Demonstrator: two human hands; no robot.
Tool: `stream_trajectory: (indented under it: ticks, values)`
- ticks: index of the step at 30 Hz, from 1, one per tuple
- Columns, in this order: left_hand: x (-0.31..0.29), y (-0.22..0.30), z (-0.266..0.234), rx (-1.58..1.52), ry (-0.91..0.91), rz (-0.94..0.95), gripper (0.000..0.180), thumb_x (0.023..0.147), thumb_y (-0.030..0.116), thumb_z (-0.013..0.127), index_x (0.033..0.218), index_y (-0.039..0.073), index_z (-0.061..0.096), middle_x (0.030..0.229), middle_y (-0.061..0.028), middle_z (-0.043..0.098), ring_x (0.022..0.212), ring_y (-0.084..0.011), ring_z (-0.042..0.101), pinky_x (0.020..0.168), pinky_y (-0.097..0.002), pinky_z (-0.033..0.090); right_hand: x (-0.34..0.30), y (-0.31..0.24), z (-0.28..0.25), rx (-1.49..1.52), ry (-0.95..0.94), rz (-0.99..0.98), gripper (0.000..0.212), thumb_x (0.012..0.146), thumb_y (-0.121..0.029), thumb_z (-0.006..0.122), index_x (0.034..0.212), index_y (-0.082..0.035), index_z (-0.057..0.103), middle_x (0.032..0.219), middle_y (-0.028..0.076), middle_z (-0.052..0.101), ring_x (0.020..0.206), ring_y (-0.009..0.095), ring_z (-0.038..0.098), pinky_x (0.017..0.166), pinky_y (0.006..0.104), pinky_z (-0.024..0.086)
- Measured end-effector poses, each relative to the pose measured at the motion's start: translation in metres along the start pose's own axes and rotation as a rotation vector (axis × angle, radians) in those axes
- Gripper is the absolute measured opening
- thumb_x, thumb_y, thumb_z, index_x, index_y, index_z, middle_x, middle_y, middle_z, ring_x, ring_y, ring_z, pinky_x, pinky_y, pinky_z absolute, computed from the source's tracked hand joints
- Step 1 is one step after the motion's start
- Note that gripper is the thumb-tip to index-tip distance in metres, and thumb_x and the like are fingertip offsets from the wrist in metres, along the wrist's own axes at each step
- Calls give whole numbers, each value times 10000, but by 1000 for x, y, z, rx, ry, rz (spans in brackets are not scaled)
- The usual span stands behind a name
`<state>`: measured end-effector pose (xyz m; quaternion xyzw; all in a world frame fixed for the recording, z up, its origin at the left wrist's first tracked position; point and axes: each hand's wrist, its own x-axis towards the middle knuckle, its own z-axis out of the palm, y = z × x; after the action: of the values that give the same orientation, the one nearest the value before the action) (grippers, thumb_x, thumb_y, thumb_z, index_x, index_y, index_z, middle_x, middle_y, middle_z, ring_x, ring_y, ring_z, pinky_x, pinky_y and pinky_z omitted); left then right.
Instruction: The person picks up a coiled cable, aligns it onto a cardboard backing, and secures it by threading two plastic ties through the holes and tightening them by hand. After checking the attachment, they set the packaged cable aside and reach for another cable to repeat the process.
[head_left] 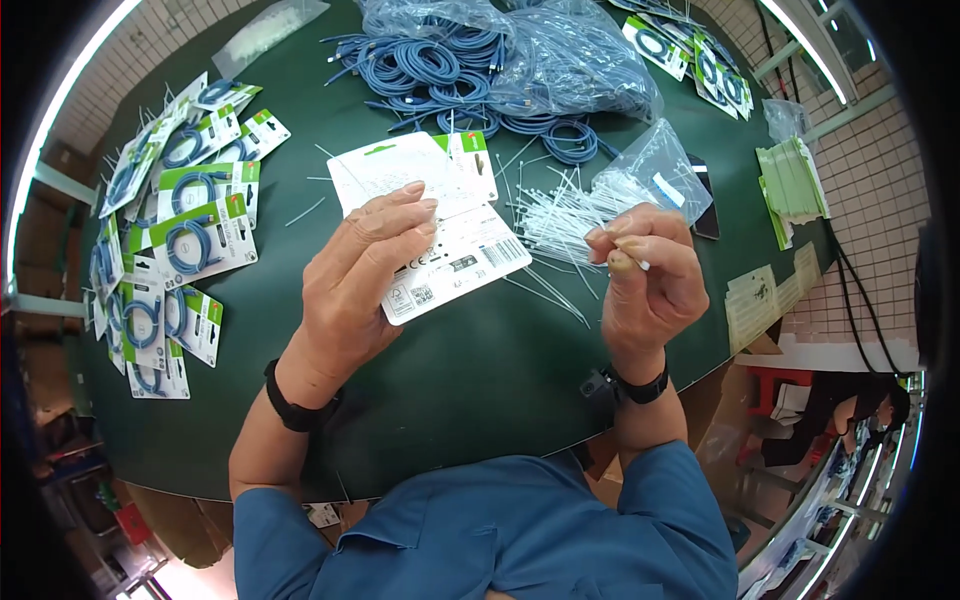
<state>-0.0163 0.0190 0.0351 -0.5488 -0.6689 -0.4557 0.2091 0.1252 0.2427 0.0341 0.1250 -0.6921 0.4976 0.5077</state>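
Note:
My left hand is closed on a white packaging card with printed text and a barcode, its fingers over the card's left side. The thumb is mostly hidden. Behind this card lie another white card and a green-topped card. My right hand is raised at the right with its fingertips pinched together. Between them shows the small white end of what looks like a cable tie; the rest of it is hidden. Just beyond that hand lies a loose pile of white cable ties.
Coiled blue cables and a clear bag of cables are at the back. Carded cables heap up on the left, with more carded cables at back right. A clear bag partly covers a dark flat object.

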Motion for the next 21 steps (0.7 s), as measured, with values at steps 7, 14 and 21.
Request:
stream_trajectory:
  ticks: [7, 14, 21]
  values:
    - [-6, -10, 6, 43, -12, 89, 266, 769, -12, 849, 954, -18, 658, 1132, -180, 752, 1204, -406, 710, 993, -446, 604, -3, -23, 10, 217, -162, 65, 218, 915, 76, 748, 1099, -8, 666, 983, 193, 719, 809, 246, 740, 697, 339, 601]
    - [-7, -12, 4, 55, -30, 100, 253, 760, -32, 838, 937, -25, 657, 1125, -178, 752, 1218, -411, 703, 994, -446, 606, -8, -21, 18, 218, -262, 100, 118, 974, -47, 740, 1038, -7, 649, 981, 176, 687, 774, 235, 717, 599, 300, 577]
    - [-4, -9, 1, 67, -29, 91, 258, 753, -25, 843, 931, -30, 657, 1118, -179, 751, 1217, -415, 703, 986, -447, 609, -8, -20, 19, 224, -269, 109, 122, 964, -37, 748, 1035, -10, 653, 961, 174, 694, 753, 228, 716, 604, 294, 570]
